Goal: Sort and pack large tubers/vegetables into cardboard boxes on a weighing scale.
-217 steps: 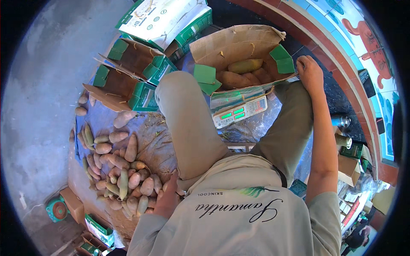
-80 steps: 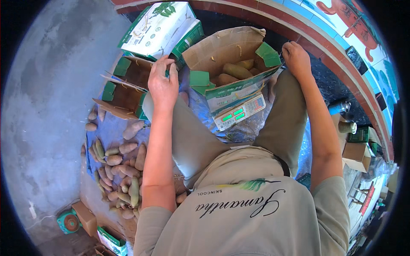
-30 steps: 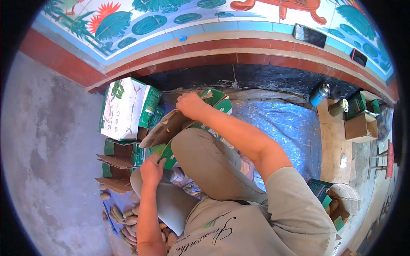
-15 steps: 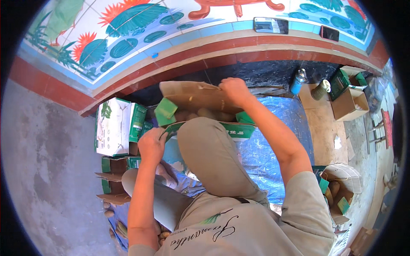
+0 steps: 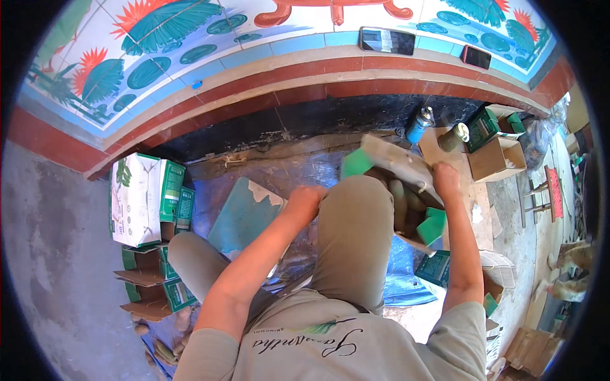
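A cardboard box [image 5: 397, 157] with green flaps stands tilted beyond my raised right knee, holding several long brown tubers [image 5: 413, 202]. My right hand [image 5: 447, 180] is closed on its far right edge. My left hand [image 5: 305, 204] is closed at the box's near left side, against my knee; the knee hides part of the box and my left fingertips. Below my left hand lies a worn blue-green board [image 5: 244, 216] on the blue sheet.
White-green cartons [image 5: 135, 200] and opened boxes [image 5: 149, 279] stand at the left, near loose tubers [image 5: 166, 349]. A blue bottle [image 5: 419, 124], a twine spool [image 5: 454, 136] and small boxes [image 5: 499, 159] are at the far right. Two phones [image 5: 386, 41] rest on the wall ledge.
The box has moved right and turned, with both hands moving along with it. The blue-green board and the sheet where the box stood are now uncovered.
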A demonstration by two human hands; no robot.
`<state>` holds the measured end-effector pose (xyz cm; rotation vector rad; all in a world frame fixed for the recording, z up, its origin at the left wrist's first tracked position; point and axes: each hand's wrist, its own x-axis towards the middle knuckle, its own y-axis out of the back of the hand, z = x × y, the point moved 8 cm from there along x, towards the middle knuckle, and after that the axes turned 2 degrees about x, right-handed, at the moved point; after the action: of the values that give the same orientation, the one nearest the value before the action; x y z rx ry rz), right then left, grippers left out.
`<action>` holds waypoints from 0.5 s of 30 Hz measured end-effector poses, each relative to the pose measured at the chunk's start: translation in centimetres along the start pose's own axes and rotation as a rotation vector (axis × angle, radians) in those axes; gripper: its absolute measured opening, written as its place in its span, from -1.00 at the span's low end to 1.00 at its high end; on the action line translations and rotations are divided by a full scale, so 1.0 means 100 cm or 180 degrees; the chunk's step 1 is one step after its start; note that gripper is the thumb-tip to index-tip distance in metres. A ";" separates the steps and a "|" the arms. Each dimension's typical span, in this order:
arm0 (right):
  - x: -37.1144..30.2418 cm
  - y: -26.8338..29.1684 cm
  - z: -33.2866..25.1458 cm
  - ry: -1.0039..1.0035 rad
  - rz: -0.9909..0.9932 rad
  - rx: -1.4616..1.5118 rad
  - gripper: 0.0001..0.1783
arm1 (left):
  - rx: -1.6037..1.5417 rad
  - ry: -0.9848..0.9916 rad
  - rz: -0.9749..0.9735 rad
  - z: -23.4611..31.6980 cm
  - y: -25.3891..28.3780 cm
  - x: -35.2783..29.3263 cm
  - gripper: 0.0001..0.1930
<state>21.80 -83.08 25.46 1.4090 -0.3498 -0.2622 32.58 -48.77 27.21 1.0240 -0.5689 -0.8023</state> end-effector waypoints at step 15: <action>0.042 0.081 -0.226 0.0914 0.0870 0.2590 -0.77 | 0.1538 0.1461 0.2081 -0.107 0.196 -0.221 -0.68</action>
<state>34.24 -62.83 31.03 2.1357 -0.4266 0.3510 33.54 -19.79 39.29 1.3056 -0.6564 0.1644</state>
